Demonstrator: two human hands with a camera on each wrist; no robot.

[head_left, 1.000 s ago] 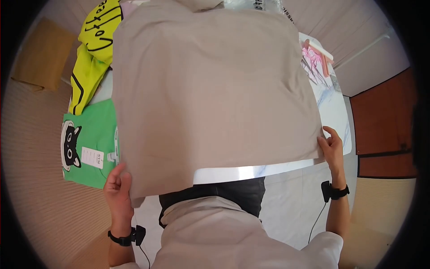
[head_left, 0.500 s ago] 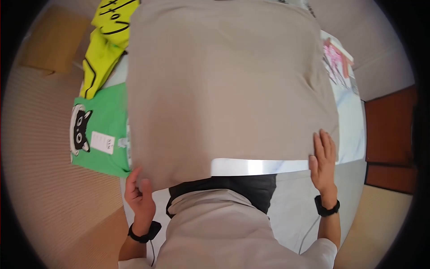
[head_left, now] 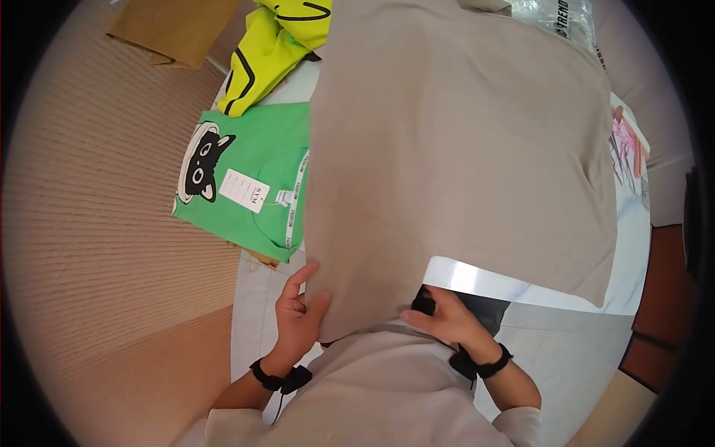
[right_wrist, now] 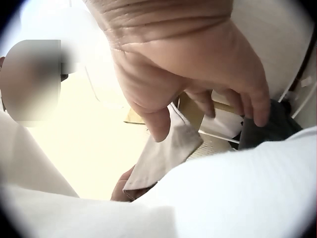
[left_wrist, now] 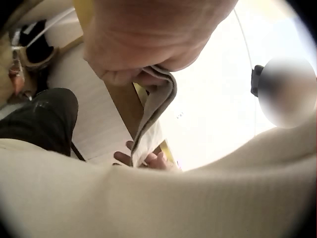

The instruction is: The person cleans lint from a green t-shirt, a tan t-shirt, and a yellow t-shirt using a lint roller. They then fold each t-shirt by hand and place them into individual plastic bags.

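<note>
A large taupe cloth (head_left: 462, 149) lies spread over the table, its near left part hanging past the front edge. The left hand (head_left: 299, 316) pinches the cloth's left edge near its lower corner; in the left wrist view a folded edge of the cloth (left_wrist: 159, 101) comes out from under the curled fingers of the left hand (left_wrist: 153, 39). The right hand (head_left: 447, 319), fingers apart, is close to the hanging part's right edge. In the right wrist view the right hand (right_wrist: 188, 74) hovers by the cloth (right_wrist: 168, 153) with nothing gripped.
Left of the cloth lie a green shirt (head_left: 261, 149) with a cat print and white tag (head_left: 244, 191), and a yellow garment (head_left: 261, 63). A clear plastic bag (head_left: 555, 18) is at the back. Pink items and tools (head_left: 624, 145) lie on the white table (head_left: 536, 293) at right.
The right hand has left the cloth's right side and moved left to the hanging part. The left hand has closed on the edge. The head view has shifted, so things appear further right.
</note>
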